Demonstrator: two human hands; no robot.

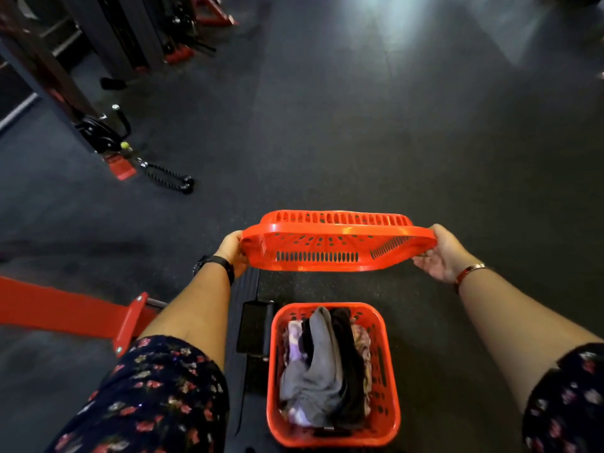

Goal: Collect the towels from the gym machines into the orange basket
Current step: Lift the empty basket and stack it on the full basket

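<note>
Far left there's a dark gym machine [49,76] with red feet, and a black ribbed handle attachment [168,179] lying on the floor just beside its base. Lower down a red steel frame bar [65,312] runs in from the left edge, right by the person's floral sleeve [153,397].

Moving in, the left hand [233,253], black watch [215,266] on that wrist, is clamped on the left edge of an orange lid [333,243], fingers curled under the rim, thumb side on top. The lid is slotted plastic, held up in the air roughly level and tipped a bit toward the person, nothing under it but dark rubber floor [359,125].

Below that and nearer the person sits the orange basket [390,416], on the floor, open on top, next to a black block [256,325] of the machine's base on its left. It's stuffed with towels [323,364]: grey one in the middle, black beside it, pale patterned ones at the edges.

On the right, the right hand [441,253] grips the lid's other end, thumb over the rim and fingers wrapped underneath. There's a bracelet [469,271] on that wrist.
</note>
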